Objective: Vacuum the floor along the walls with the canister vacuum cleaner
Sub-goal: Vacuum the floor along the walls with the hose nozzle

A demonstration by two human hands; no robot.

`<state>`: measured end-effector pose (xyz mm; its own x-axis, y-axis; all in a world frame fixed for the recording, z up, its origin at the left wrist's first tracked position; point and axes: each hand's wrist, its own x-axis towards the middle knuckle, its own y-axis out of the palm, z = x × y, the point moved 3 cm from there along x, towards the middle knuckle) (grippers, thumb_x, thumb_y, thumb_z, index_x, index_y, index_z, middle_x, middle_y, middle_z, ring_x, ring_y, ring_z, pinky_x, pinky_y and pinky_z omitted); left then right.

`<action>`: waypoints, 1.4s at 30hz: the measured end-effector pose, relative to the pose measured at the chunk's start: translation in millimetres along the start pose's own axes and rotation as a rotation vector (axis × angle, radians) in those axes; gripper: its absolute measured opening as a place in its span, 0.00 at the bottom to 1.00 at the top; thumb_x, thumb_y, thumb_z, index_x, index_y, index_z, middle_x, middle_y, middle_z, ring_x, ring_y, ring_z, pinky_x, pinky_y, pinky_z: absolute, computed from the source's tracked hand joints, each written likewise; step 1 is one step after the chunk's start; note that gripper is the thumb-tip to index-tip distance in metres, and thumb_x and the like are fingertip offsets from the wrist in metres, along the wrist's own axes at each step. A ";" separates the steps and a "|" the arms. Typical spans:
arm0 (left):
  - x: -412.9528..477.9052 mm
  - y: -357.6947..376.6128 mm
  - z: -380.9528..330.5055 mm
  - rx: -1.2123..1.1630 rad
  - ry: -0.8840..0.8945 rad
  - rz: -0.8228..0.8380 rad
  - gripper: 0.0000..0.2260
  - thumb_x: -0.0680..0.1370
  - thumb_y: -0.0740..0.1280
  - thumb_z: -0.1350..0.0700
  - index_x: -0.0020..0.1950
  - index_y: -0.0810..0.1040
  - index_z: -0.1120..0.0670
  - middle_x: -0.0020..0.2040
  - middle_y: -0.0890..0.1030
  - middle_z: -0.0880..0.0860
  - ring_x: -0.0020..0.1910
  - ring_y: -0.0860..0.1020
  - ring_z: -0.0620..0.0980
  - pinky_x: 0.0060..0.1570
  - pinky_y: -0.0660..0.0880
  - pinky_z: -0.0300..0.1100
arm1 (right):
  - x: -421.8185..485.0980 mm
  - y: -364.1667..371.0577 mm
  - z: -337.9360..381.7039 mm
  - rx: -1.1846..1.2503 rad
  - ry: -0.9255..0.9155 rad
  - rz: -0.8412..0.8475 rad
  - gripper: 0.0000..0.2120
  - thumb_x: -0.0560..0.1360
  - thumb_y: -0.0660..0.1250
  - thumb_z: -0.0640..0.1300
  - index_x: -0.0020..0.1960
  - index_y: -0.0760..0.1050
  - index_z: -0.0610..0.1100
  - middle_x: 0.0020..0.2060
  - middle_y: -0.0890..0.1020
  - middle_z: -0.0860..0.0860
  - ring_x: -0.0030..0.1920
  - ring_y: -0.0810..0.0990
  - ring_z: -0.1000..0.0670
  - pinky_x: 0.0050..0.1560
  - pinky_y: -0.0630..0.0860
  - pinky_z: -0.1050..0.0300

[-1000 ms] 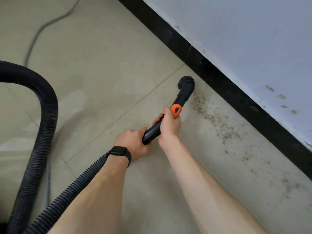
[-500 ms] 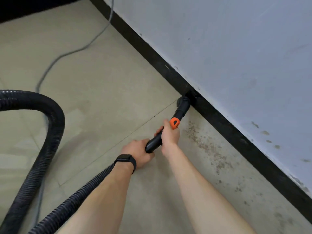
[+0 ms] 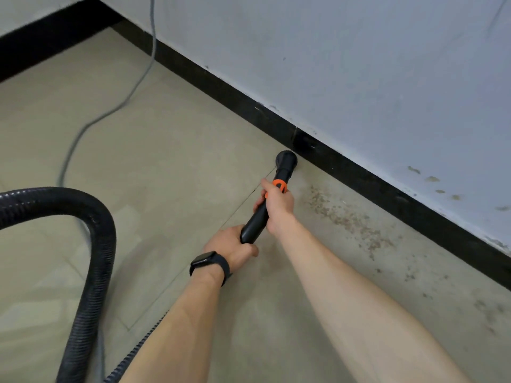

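Head: vacuum wand [image 3: 255, 219] beside skirting [image 3: 387, 197]

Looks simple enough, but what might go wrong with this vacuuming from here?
1. The left hand and right hand grip the wand with its nozzle right by the baseboard; a hard push might scuff it.
2. The dirt patch lies to the nozzle's right and may get missed if the next sweep heads left.
3. The hose loops on the floor near the cord; either might snag or trip the person.
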<state>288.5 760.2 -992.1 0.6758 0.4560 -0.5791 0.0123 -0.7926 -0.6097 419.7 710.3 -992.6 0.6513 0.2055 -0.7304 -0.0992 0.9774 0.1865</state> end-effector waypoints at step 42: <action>-60.9 63.3 3.3 0.360 0.091 -0.014 0.08 0.72 0.64 0.45 0.47 0.70 0.46 0.38 0.78 0.51 0.36 0.77 0.55 0.33 0.71 0.42 | -38.1 -87.8 -51.2 0.043 -0.023 -0.152 0.09 0.73 0.70 0.39 0.49 0.71 0.43 0.32 0.75 0.49 0.23 0.71 0.50 0.31 0.73 0.54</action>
<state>245.7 683.7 -997.2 0.7404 0.4149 -0.5289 -0.2270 -0.5863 -0.7777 365.1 619.1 -1014.8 0.6733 0.0538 -0.7374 0.0341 0.9940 0.1037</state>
